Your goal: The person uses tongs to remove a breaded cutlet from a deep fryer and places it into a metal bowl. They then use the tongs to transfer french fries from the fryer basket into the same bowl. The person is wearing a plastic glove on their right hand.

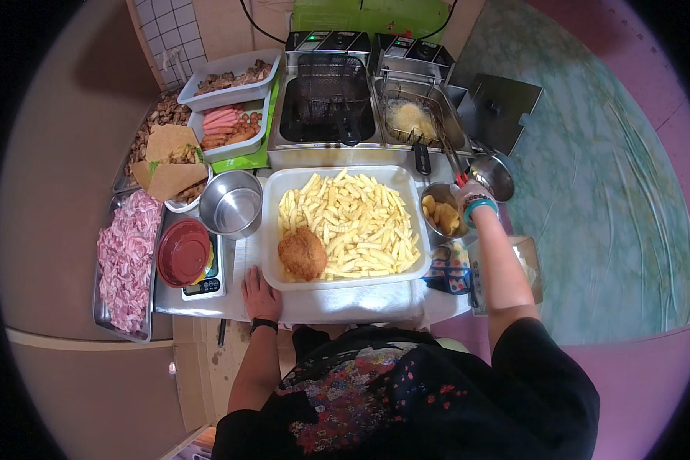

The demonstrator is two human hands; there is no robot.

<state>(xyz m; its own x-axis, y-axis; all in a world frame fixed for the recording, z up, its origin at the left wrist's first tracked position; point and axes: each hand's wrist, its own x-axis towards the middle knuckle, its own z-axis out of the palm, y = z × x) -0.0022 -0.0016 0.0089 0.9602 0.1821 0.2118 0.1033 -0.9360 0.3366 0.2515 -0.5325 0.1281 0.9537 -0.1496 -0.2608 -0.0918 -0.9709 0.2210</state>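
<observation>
My left hand (260, 295) lies flat on the table beside the lower left corner of a white plastic tray (269, 230), holding nothing. Crinkle-cut fries (351, 218) fill the tray, and a browned breaded patty (302, 253) rests on them. My right hand (476, 197) grips red-handled metal tongs (452, 155) that reach up to the right fryer (459, 123). A pale battered piece (410, 119) sits in bubbling oil inside that fryer's wire basket (399, 135). Under my right wrist stands a steel pot (434, 234) with yellowish pieces in it.
Another basket (330, 86) stands in the left fryer (279, 123). Left lie a steel bowl (230, 204), a scale (204, 287) under red bowls (183, 253), raw sliced meat (127, 261) and a sausage tub (233, 150). A fryer lid (500, 109) and steel bowl (503, 178) are right.
</observation>
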